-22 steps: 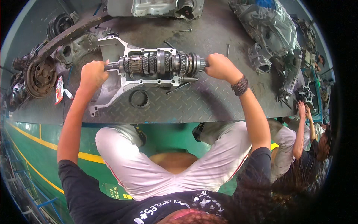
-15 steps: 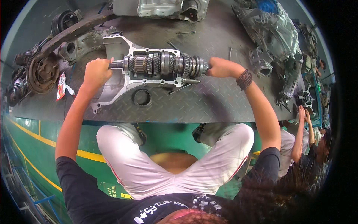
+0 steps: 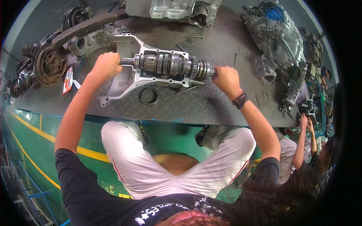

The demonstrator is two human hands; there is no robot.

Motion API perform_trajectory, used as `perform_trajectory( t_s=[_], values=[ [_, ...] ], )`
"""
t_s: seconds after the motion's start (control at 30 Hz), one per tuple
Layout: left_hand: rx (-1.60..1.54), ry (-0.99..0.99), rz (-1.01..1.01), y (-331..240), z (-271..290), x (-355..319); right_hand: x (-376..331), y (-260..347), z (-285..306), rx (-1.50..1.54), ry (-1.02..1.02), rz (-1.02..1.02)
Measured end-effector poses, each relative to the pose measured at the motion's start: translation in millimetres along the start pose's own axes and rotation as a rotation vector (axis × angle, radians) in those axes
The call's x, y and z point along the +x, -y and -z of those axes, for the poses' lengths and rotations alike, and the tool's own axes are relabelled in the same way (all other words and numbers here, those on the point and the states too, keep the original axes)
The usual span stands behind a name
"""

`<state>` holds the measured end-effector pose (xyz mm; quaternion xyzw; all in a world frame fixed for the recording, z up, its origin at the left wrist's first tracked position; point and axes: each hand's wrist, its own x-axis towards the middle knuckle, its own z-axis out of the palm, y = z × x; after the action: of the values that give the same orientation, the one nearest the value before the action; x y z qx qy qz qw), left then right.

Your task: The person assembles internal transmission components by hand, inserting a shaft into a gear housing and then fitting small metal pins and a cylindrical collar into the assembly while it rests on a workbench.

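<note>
A gear shaft [image 3: 162,64] carrying several gears lies lengthwise over an open aluminium gearbox housing half [image 3: 124,90]. At its thin left end my left hand [image 3: 107,64] is closed around the shaft. My right hand [image 3: 227,78] grips the toothed right end, its fingers partly hidden behind the knuckles. Below the right end, a second, thinner shaft end [image 3: 197,82] pokes out of the housing. A toothed ring [image 3: 149,96] rests on the table just in front of the housing.
Bolts [image 3: 194,37] lie scattered on the checkered metal table [image 3: 188,109]. A large gearbox casing [image 3: 277,41] stands at the right, a metal pan-like casing [image 3: 181,11] at the back. A rusty brake drum plate [image 3: 49,66] sits left. A co-worker's hands [image 3: 306,121] work at far right.
The view has shifted, so the table's things appear a little farther right. Both hands keep their hold on the shaft; my right wrist has dropped lower and turned, with the forearm nearer.
</note>
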<state>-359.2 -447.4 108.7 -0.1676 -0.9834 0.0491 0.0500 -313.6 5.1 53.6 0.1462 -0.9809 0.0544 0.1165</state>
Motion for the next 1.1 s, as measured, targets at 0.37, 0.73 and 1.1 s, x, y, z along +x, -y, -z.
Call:
perform_trajectory(
  t_s=[0.37, 0.73, 1.1],
  values=[
    [-0.127, 0.423, -0.029, 21.3, 14.6, 26.8, -4.6, 2.5, -37.8, -0.112, -0.585, 0.085],
    [-0.073, 0.027, -0.06, 4.9, -1.8, -0.7, 14.1, -3.2, 11.5, -0.012, 0.081, -0.05],
    [0.008, -0.125, -0.093, 3.1, -14.3, -2.4, 35.1, -19.4, 22.7, 0.225, 0.547, 0.012]
  ],
)
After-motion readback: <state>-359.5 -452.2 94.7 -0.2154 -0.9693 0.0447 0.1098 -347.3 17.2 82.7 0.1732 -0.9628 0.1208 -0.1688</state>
